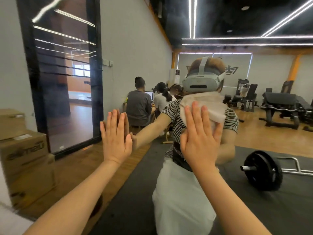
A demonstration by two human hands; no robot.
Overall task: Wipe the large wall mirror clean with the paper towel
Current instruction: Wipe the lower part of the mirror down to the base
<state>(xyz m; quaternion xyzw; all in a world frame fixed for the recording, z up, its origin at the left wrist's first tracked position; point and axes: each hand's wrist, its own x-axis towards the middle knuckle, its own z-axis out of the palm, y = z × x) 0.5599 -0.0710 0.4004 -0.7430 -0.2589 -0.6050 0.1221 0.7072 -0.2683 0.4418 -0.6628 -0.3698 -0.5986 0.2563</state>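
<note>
The large wall mirror [254,126] fills almost the whole view and reflects a gym room and a person in a headset. A crumpled white paper towel [205,103] lies flat against the glass, at the height of the reflected face. My right hand [199,138] presses it to the mirror with straight, spread fingers; only the towel's upper part shows above my fingertips. My left hand [115,138] rests flat on the glass to the left, fingers straight, touching its own reflection and holding nothing.
Stacked cardboard boxes [25,160] stand at the left beside a dark-framed glass door [66,82]. In the reflection are a barbell [264,170] on a black mat, weight machines [279,109] on a wooden floor, and seated people [140,102] at a table.
</note>
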